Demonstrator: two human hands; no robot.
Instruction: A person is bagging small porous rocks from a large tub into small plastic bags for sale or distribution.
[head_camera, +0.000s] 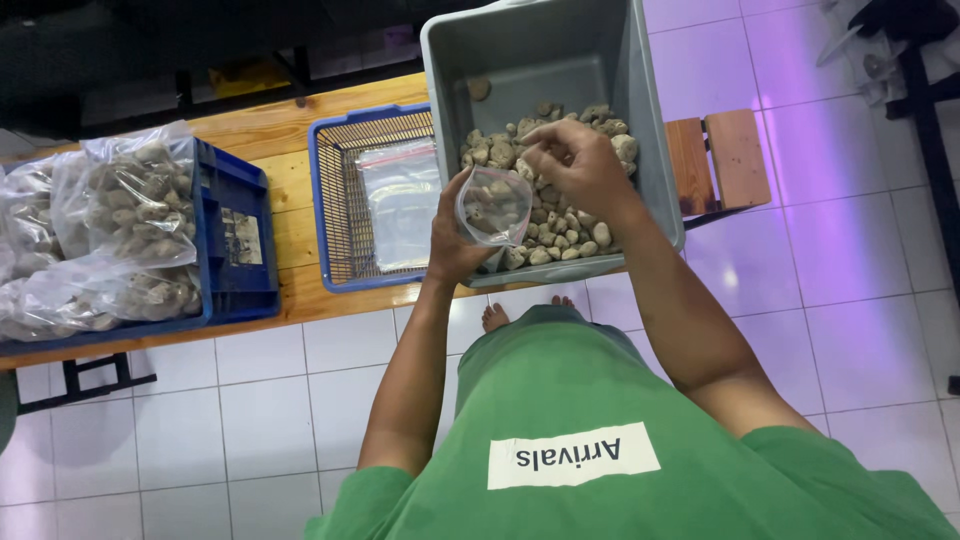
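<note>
Stones into bag — 2 hands over grey tub (655, 150).
Left hand (452, 245) grips small clear bag (494, 205) mouth-up for filling; right hand (578, 165) fingers pinch a stone (527, 137).

My left hand (452, 240) holds small clear bag (494, 207), some stones already inside. My right hand (580, 165) sits just above bag mouth, fingers pinched together, over pile of stones (560, 225) in big grey tub (560, 60). Tub rests on wooden bench (290, 130). Beside tub, blue basket (335, 200) with flat empty bags (400, 200). Far left, blue crate (240, 240) with full bags of stones (120, 210).
</note>
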